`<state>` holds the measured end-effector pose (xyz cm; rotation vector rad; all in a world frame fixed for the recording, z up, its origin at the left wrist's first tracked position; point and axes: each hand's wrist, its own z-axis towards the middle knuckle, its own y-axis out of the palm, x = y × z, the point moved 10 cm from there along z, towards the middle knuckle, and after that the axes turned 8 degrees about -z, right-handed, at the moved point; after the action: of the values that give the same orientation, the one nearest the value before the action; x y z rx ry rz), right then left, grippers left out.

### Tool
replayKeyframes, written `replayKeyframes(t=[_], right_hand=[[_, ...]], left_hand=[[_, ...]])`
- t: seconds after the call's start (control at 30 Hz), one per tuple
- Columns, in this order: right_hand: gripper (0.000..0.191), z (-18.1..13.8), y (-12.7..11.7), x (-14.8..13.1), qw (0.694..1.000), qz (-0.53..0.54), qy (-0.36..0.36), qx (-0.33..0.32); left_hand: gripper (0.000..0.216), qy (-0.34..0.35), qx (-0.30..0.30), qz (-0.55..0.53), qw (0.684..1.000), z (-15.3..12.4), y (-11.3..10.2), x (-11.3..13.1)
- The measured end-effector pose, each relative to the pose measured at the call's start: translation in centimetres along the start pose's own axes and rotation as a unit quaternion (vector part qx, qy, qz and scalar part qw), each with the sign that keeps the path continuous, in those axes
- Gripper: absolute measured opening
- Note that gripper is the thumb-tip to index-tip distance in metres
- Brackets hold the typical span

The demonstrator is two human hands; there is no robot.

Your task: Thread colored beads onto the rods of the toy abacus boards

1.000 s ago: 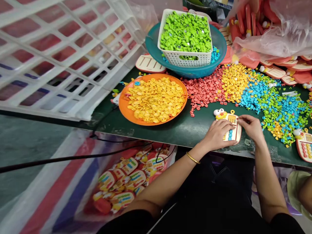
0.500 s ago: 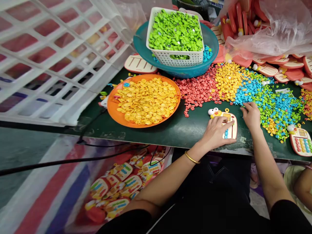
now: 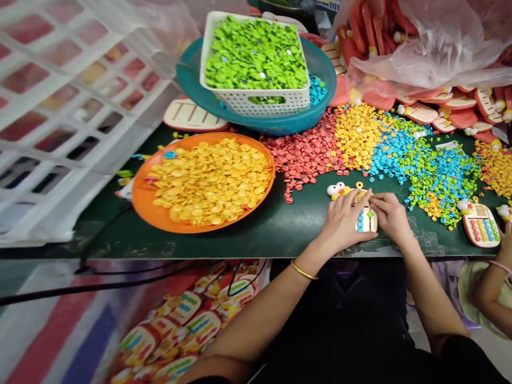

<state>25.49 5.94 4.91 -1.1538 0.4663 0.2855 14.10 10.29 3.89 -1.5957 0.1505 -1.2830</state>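
White crate [image 3: 60, 106] at left; dark green table [image 3: 280, 226] with orange plate [image 3: 138, 196] of yellow buttons. Near front edge, cream duck-headed toy calculator [image 3: 364, 221], blue keys showing, clasped under left hand [image 3: 344, 221], right hand [image 3: 390, 216] pinched shut against its face.

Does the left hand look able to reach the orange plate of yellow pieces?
Probably yes: the left hand holds the toy, and only bare green table lies between it and the orange plate.
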Motion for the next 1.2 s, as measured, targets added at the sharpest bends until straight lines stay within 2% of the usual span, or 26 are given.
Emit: replayKeyframes(t=[0.07, 0.13, 0.17, 0.2, 0.27, 0.4, 0.53, 0.67, 0.73, 0.8, 0.83, 0.9, 0.97, 1.07, 1.13, 1.2], right_hand=[[0.03, -1.3, -3.0, 2.9, 0.995, -0.04, 0.066, 0.068], [0.031, -3.2, -6.3, 6.7, 0.968, -0.107, 0.169, 0.151], [0.032, -4.0, -7.3, 8.4, 0.954, -0.131, 0.209, 0.168], [0.033, -4.4, -7.6, 9.6, 0.949, -0.14, 0.23, 0.163], [0.035, -3.8, -6.9, 10.5, 0.959, -0.122, 0.226, 0.12], [0.032, -0.9, -4.9, 8.4, 0.973, -0.042, 0.206, 0.097], [0.021, 2.2, -0.9, 4.1, 0.985, 0.043, 0.166, 0.015], [0.014, 2.5, 0.6, 2.4, 0.983, 0.055, 0.176, 0.009], [0.015, 2.1, 0.7, 1.9, 0.988, 0.063, 0.141, -0.014], [0.019, 1.5, -0.2, 2.5, 0.993, 0.043, 0.113, -0.01], [0.02, 1.2, -1.3, 3.5, 0.993, 0.015, 0.118, 0.018], [0.023, 0.6, -4.1, 6.5, 0.982, -0.056, 0.158, 0.091], [0.024, 0.4, -5.6, 9.1, 0.971, -0.106, 0.184, 0.109], [0.021, 0.9, -5.4, 10.4, 0.977, -0.109, 0.169, 0.067], [0.02, 1.2, -5.1, 9.7, 0.98, -0.075, 0.171, 0.072], [0.023, 1.6, -3.7, 7.9, 0.983, -0.013, 0.171, 0.064]], left_hand=[[0.09, 0.016, -0.017, 0.016, 1.0, 0.1, 0.3, 0.3], [0.077, 0.033, -0.018, 0.018, 0.999, 0.1, 0.4, 0.4], [0.073, 0.038, -0.014, 0.015, 0.999, 0.0, 0.5, 0.4], [0.071, 0.041, -0.009, 0.011, 0.999, -0.1, 0.4, 0.4], [0.071, 0.044, -0.001, 0.001, 0.999, -0.1, 0.4, 0.3], [0.072, 0.053, -0.012, -0.015, 0.998, -0.2, 0.6, 0.4], [0.076, 0.04, -0.014, -0.032, 0.999, -0.2, 0.4, 0.4], [0.107, 0.008, 0.016, -0.037, 0.999, 0.1, -0.1, 0.0], [0.115, 0.01, 0.016, -0.021, 1.0, 0.3, 0.0, 0.1], [0.106, 0.022, 0.006, -0.003, 1.0, 0.4, 0.3, 0.4], [0.096, 0.029, 0.0, 0.003, 1.0, 0.4, 0.4, 0.5], [0.078, 0.041, -0.004, 0.007, 0.999, 0.3, 0.6, 0.6], [0.07, 0.046, 0.002, 0.002, 0.999, 0.2, 0.5, 0.6], [0.073, 0.043, 0.01, -0.009, 0.999, 0.1, 0.4, 0.5], [0.08, 0.037, 0.007, -0.017, 0.999, 0.1, 0.4, 0.4], [0.092, 0.022, 0.004, -0.029, 0.999, 0.2, 0.5, 0.3]])
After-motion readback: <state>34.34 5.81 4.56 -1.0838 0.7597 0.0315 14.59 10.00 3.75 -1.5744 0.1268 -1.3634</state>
